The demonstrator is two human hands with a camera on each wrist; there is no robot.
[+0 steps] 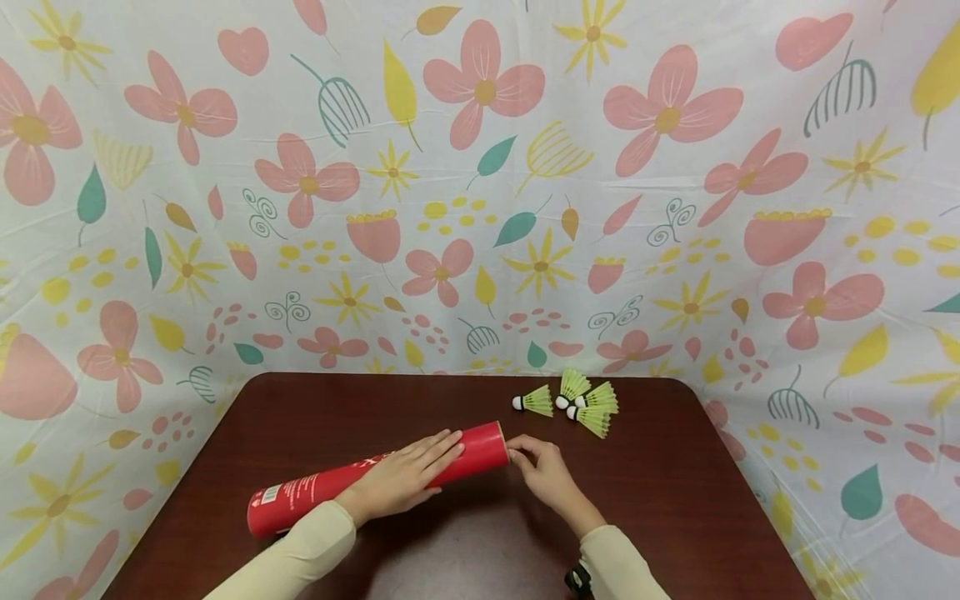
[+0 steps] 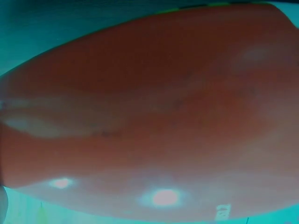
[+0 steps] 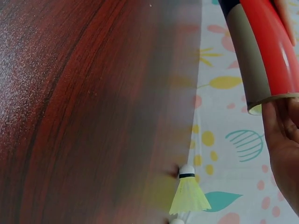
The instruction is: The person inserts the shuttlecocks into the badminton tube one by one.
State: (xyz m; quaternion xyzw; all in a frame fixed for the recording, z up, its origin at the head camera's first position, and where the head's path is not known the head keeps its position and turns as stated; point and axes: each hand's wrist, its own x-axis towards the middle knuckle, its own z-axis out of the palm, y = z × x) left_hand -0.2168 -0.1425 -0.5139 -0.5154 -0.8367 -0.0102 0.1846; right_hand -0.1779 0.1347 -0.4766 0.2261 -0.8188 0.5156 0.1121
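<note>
A long red shuttlecock tube point(image 1: 480, 450) lies slantwise across the table, its open end to the right. My left hand point(image 1: 405, 477) holds it from above near that end, fingers across the top and thumb on the near side. At the tube's mouth is my right hand point(image 1: 546, 475), thumb and forefinger bent toward the opening. In the right wrist view, the right hand point(image 3: 285, 144) has its fingertips inside the rim, so what they touch is hidden. Something pale yellowish shows just within the mouth. The tube's red wall point(image 2: 154, 116) fills most of the blurred left wrist view.
Several yellow shuttlecocks point(image 1: 592, 417) with white heads lie at the back right of the dark brown table point(image 1: 660, 492); one shuttlecock point(image 1: 536, 402) lies slightly left of the others. A flower-printed cloth point(image 1: 480, 208) hangs behind and beside the table.
</note>
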